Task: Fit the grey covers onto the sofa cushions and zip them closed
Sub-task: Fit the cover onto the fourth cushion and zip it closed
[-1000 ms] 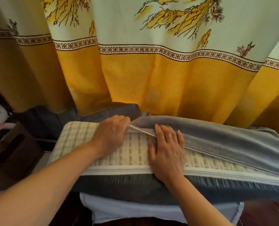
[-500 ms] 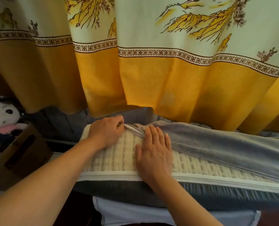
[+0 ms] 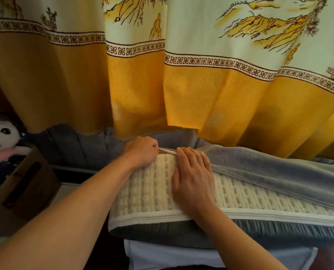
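My left hand (image 3: 140,152) is curled tight, fingers pinching the pale zip edge (image 3: 167,151) at the cushion's (image 3: 152,191) far left corner. My right hand (image 3: 193,176) lies flat just beside it, fingers straight and together, pressing the woven cream face down. The grey cover (image 3: 269,172) is bunched to the right of both hands, its open seam running lengthwise along the cushion. The pull, I judge, must go leftward along that axis, and the left hand is the nearer.

Head-worn camera looks forward and down, close over the cushion (image 3: 162,191).
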